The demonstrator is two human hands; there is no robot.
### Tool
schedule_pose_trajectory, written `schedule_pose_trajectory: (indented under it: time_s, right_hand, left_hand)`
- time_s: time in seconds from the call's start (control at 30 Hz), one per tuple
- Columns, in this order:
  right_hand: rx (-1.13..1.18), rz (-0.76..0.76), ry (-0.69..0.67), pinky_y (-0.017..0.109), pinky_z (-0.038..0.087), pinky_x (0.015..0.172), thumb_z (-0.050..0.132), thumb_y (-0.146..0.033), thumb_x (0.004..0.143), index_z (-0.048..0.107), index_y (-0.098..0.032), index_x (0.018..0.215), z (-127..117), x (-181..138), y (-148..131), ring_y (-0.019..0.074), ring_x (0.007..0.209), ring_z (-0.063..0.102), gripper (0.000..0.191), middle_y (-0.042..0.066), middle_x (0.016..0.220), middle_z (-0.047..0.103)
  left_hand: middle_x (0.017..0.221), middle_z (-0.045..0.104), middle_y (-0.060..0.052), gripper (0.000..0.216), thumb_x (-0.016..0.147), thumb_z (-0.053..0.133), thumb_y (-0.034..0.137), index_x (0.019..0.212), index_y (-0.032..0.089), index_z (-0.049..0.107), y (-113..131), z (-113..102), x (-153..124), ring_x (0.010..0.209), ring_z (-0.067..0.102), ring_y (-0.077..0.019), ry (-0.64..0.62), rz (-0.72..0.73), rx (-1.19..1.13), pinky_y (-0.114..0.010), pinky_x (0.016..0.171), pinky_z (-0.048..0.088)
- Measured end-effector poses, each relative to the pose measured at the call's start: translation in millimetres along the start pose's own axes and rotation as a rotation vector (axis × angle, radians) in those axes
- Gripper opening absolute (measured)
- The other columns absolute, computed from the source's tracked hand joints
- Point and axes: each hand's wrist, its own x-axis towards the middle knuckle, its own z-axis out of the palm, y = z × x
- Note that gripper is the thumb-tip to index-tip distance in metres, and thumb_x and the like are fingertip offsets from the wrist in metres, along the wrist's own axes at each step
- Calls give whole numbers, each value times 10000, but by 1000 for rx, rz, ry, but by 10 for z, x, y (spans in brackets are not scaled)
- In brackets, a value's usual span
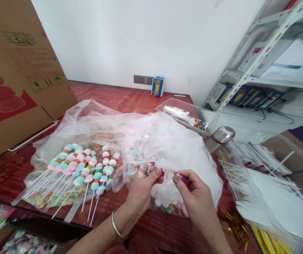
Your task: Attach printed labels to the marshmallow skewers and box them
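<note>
Before my chest, my left hand (141, 188) is closed on a small printed plastic packet (146, 168) with red and pink print. My right hand (196, 194) pinches the packet's other end, where a red and dark piece shows between thumb and fingers. What that piece is, I cannot make out. Beneath both hands spreads a large clear plastic bag (183, 155) with pastel candies inside. To the left, several marshmallow skewers (81, 165) on white sticks lie on another clear bag of colourful gummy candy (44, 197).
A cardboard box (16, 70) stands at the left. Behind the bags are a plastic tray (188, 114) and a blue device (158, 86). On the right are a steel flask (221, 137), white sticks (275, 190) and a metal shelf (259, 76). A box of wrapped candies (27, 243) sits below the table edge.
</note>
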Motion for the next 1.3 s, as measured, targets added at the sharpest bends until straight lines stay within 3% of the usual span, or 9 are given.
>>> schedule_pose_trajectory:
  time_s: [0.13, 0.37, 0.53, 0.6, 0.7, 0.8, 0.93, 1.1, 1.3]
  right_hand:
    - [-58, -22, 53, 242, 382, 435, 625, -457, 853, 606, -213, 676, 73, -79, 33, 135, 462, 485, 302, -43, 511, 508]
    - [-216, -113, 84, 228, 291, 460, 499, -484, 946, 421, -222, 580, 155, -150, 140, 112, 464, 377, 457, -64, 482, 349]
    - [-364, -266, 100, 238, 302, 515, 523, -462, 942, 427, -209, 549, 151, -159, 81, 122, 524, 401, 477, -43, 514, 397]
    - [-331, -250, 94, 241, 333, 530, 534, -456, 937, 483, -209, 575, 148, -174, 45, 132, 545, 442, 442, -37, 533, 436]
    - [-200, -183, 149, 259, 421, 579, 536, -446, 938, 632, -213, 836, 134, -222, 4, 161, 617, 544, 271, -18, 652, 561]
    - [-135, -242, 212, 303, 488, 681, 563, -403, 928, 619, -229, 1076, 118, -272, -18, 189, 757, 602, 235, 32, 886, 633]
    - [-173, -384, 155, 357, 505, 825, 580, -341, 925, 625, -247, 1066, 143, -310, -26, 213, 942, 597, 175, 67, 1056, 595]
    - [-226, -342, 40, 411, 512, 938, 584, -337, 925, 684, -240, 991, 250, -316, -12, 258, 1155, 562, 155, 104, 1298, 537]
    - [-201, -347, 4, 405, 504, 998, 486, -263, 977, 720, -248, 1080, 326, -344, 32, 240, 1228, 560, 257, 96, 1393, 543]
  left_hand:
    - [567, 584, 26, 344, 599, 865, 386, 615, 147, 618, -30, -36, 34, 570, 519, -94, 39, 74, 65, -226, 606, 429]
    - [564, 554, 52, 472, 514, 875, 507, 654, 163, 584, -47, -23, 24, 497, 460, -74, 164, 58, 24, -211, 487, 350]
    - [596, 589, 15, 426, 586, 868, 451, 688, 126, 613, -34, -59, -24, 496, 501, -70, -25, -138, -56, -195, 467, 382]
    - [591, 583, 23, 387, 577, 894, 359, 686, 118, 612, -37, -86, -15, 483, 481, -50, -31, -199, -167, -176, 464, 384]
    - [597, 581, 39, 358, 560, 911, 240, 707, 129, 604, -38, -123, 16, 480, 465, -38, 47, -228, -390, -165, 467, 395]
    - [594, 580, 42, 325, 587, 895, 187, 719, 136, 603, -23, -144, 38, 477, 471, -43, 78, -233, -488, -169, 463, 404]
    - [586, 575, 43, 345, 574, 905, 222, 708, 134, 598, -16, -143, 30, 468, 463, -43, 79, -241, -491, -171, 461, 407]
    - [591, 579, 34, 373, 552, 911, 308, 688, 125, 616, -33, -146, -17, 503, 478, -53, 75, -159, -293, -173, 495, 412]
    - [635, 616, 3, 317, 623, 871, 322, 766, 104, 691, 36, -199, -78, 527, 500, -59, -141, -147, -44, -184, 529, 401]
